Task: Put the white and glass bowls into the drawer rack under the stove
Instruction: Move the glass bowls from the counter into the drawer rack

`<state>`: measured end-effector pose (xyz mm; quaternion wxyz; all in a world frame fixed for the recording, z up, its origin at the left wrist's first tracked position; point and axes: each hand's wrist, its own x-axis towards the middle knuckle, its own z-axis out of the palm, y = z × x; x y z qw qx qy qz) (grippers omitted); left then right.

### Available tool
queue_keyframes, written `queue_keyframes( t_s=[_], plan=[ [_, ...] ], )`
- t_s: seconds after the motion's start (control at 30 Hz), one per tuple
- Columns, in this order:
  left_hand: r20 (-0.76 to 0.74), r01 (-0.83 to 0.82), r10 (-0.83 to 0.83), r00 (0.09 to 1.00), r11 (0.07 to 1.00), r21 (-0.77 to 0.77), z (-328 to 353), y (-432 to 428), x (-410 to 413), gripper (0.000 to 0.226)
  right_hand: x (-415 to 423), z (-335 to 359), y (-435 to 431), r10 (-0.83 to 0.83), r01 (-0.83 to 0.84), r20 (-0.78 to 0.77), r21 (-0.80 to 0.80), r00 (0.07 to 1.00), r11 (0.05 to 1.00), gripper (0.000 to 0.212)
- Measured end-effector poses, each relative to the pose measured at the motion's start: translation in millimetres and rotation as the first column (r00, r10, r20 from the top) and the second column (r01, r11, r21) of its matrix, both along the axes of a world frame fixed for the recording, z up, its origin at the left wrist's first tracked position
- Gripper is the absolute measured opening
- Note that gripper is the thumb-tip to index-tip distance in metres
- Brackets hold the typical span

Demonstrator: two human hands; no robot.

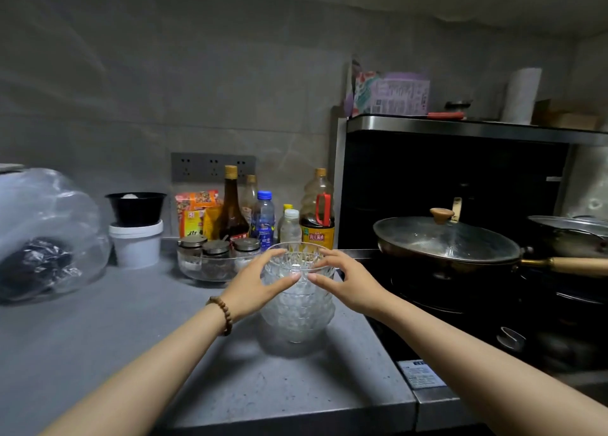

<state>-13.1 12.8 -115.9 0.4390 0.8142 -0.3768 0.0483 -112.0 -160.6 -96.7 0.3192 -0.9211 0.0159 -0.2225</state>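
Fingers [268,258] of my left hand [250,287] and right hand [352,284] are curled round the rim of the stack of glass bowls [297,320]. The left hand holds the rim at 9 o'clock and the right at 3 o'clock, with both thumbs pinching in at about 6 o'clock. The stack stands upright on the grey desk [131,337], its long axis vertical, dead centre between my hands, so neither hand is nearer.

I judge the lift has to go straight up along that axis, both sides rising together, or the nested bowls may tip or slide apart. Whether my hold takes in the whole stack or only the top bowl, I cannot tell.

At 3 o'clock from the stack, just beside the desk edge, is the stove [411,291], with a lidded frying pan [447,244] on it. The drawer rack beneath it is out of view, and I see no white bowls.

Farther off at 11 o'clock sits a glass dish of seasoning jars [210,264], and bottles stand behind it.
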Motion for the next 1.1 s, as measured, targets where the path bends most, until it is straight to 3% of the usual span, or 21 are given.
queue_keyframes(
  t_s=[0.2,0.47,0.63,0.73,0.9,1.0,1.1],
  plan=[
    [-0.010,-0.012,0.011,1.000,0.994,-0.107,-5.3,-5.2,2.7,0.051,0.5,-3.0,-0.9,0.001,-0.003,0.045,0.044,0.999,0.999,0.020],
    [0.016,-0.013,0.017,1.000,0.976,-0.219,-0.7,-6.3,-3.6,0.048,-3.0,3.8,3.9,0.013,-0.025,0.113,0.104,0.993,0.994,0.018],
    [0.004,0.066,-0.069,0.998,0.930,-0.362,20.2,-9.9,-23.1,0.039,-23.8,27.4,1.2,0.056,-0.078,0.185,0.118,0.981,0.990,0.018],
    [0.020,0.096,-0.095,0.995,0.924,-0.369,25.7,-16.2,-41.7,0.042,-47.2,37.7,-7.5,0.053,-0.069,0.176,0.082,0.983,0.994,0.019],
    [-0.197,0.222,-0.326,0.925,0.882,-0.415,22.7,-40.9,-85.0,0.034,-102.8,46.1,-24.0,0.084,-0.091,0.114,0.059,0.990,0.994,0.029],
    [-0.252,0.294,-0.416,0.874,0.865,-0.408,12.9,-67.0,-110.3,0.045,-138.8,38.1,-39.3,0.108,-0.118,0.065,0.173,0.992,0.978,0.028],
    [-0.309,0.328,-0.429,0.849,0.886,-0.327,-2.0,-98.8,-133.5,0.073,-174.2,19.3,-58.4,0.108,-0.106,0.009,0.294,0.994,0.950,0.025]
  ],
)
